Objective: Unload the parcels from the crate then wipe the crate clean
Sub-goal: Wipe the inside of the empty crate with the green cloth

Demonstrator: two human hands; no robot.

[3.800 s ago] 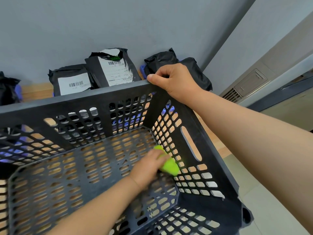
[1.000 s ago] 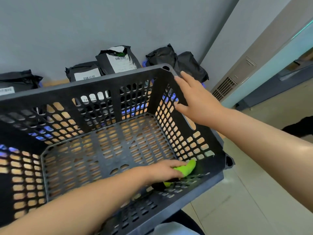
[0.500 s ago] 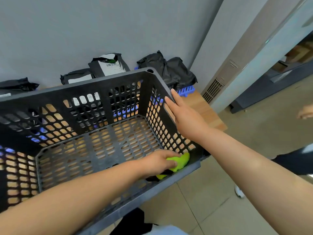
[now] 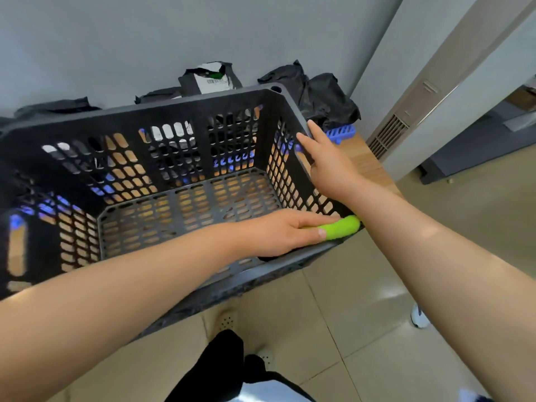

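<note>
The cloth point(image 4: 340, 230) in left hand point(image 4: 284, 232) slid into crate point(image 4: 203, 103) corner.

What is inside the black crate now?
Only the left hand, holding a green cloth in the near right corner of the crate; the forearm covers part of its floor.

A person's own view: the left forearm point(image 4: 116, 294) and the right forearm point(image 4: 435, 256) are bare from the wrist to the frame's edge. The left hand point(image 4: 278, 233) and the right hand point(image 4: 327, 163) are ungloved, and the left thumbnail is short and plain. At the bottom edge, black clothing point(image 4: 220, 367) covers the legs. Next to it is a fold of pale, white-grey fabric point(image 4: 269, 393), which cannot be identified as any particular garment.
</note>
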